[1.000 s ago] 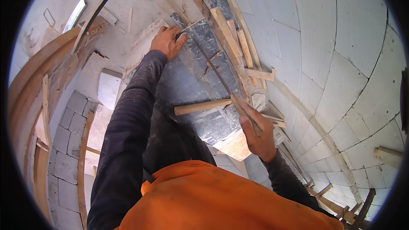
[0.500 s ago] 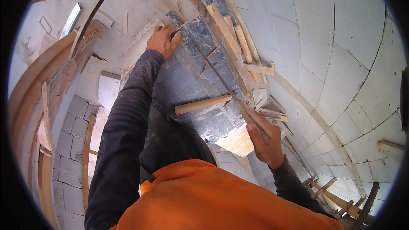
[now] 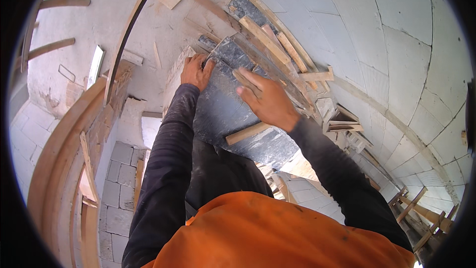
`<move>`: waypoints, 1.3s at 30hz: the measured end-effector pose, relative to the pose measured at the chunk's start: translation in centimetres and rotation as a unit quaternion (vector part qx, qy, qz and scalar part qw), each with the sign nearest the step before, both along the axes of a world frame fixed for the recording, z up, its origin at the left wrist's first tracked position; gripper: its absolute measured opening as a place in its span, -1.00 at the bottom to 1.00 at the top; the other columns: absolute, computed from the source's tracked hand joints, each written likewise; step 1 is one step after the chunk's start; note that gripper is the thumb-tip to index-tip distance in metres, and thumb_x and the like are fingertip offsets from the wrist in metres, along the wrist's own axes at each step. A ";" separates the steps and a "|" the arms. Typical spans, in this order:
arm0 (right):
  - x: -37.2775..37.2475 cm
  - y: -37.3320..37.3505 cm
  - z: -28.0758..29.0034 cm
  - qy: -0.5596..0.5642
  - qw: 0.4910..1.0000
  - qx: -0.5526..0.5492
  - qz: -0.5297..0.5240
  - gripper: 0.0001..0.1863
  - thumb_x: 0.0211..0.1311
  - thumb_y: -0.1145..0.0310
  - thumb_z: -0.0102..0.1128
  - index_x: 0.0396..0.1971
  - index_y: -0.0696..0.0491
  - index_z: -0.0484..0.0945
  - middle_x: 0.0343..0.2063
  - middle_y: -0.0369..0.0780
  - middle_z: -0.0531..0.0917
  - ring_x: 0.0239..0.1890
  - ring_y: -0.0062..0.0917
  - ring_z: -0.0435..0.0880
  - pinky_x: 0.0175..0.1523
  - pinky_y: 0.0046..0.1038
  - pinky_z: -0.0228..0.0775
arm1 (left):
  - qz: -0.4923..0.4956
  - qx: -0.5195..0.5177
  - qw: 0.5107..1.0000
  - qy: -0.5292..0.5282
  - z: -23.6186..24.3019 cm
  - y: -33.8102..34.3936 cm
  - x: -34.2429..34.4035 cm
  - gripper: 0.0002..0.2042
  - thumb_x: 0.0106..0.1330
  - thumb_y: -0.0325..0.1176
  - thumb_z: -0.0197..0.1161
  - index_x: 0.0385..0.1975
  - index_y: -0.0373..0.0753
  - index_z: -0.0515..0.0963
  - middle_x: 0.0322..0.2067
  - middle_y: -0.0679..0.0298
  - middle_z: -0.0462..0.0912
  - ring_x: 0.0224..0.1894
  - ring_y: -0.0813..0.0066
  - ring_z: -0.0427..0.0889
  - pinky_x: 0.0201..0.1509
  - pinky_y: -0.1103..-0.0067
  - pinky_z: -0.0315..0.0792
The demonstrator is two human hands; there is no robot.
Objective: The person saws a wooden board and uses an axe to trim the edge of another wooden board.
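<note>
The right hand has moved up from the lower wooden strip onto the dark panel.

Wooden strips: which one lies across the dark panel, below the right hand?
The short pale wooden strip lying slantwise on the dark panel, just below the right hand. The other strips are stacked beyond the panel's right edge.

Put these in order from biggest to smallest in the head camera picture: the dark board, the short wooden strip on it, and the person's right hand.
1. Dark board, clearly largest.
2. Right hand and short wooden strip look close in size; the hand is nearer the camera, so no ranking.
</note>
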State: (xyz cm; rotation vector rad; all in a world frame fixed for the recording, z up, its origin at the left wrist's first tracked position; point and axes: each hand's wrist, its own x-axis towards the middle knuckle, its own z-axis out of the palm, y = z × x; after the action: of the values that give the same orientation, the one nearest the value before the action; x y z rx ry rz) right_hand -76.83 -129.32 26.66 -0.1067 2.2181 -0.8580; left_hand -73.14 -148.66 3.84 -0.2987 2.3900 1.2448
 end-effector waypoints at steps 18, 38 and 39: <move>16.9 8.9 23.0 0.148 0.844 -0.049 -0.513 -0.12 0.38 0.16 0.41 0.56 0.20 0.20 -0.41 -0.27 0.67 -0.40 -0.73 0.55 -0.37 -0.69 0.34 | -0.043 0.059 0.996 0.049 -4.3 -6.5 0.5 -0.61 0.51 -0.18 0.11 0.17 -0.30 0.57 0.17 -0.10 0.61 0.19 -0.14 0.58 0.32 0.26 0.44; 40.0 0.1 21.8 0.299 0.711 -0.016 -0.636 -0.22 0.43 0.17 0.37 0.57 0.00 0.28 -0.36 -0.28 0.66 -0.50 -0.76 0.46 -0.48 -0.65 0.31 | -0.404 -0.625 0.647 -0.164 24.3 -33.9 10.6 -0.35 0.33 0.10 0.31 0.36 -0.10 0.49 0.39 0.12 0.49 0.50 0.01 0.34 0.63 -0.17 -0.15; 39.9 -0.3 21.8 0.300 0.716 -0.010 -0.631 -0.22 0.43 0.17 0.37 0.57 -0.01 0.28 -0.34 -0.27 0.67 -0.50 -0.76 0.47 -0.48 -0.65 0.32 | -0.409 -0.629 0.634 -0.187 23.9 -34.4 10.7 -0.31 0.31 0.15 0.33 0.36 -0.10 0.48 0.41 0.11 0.47 0.53 -0.01 0.31 0.63 -0.15 -0.11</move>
State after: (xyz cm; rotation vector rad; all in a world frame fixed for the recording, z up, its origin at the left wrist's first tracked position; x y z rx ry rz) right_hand -36.93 -129.62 48.42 1.4953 2.7363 -1.7077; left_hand -62.45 -183.08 27.76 0.1660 2.0922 -0.9178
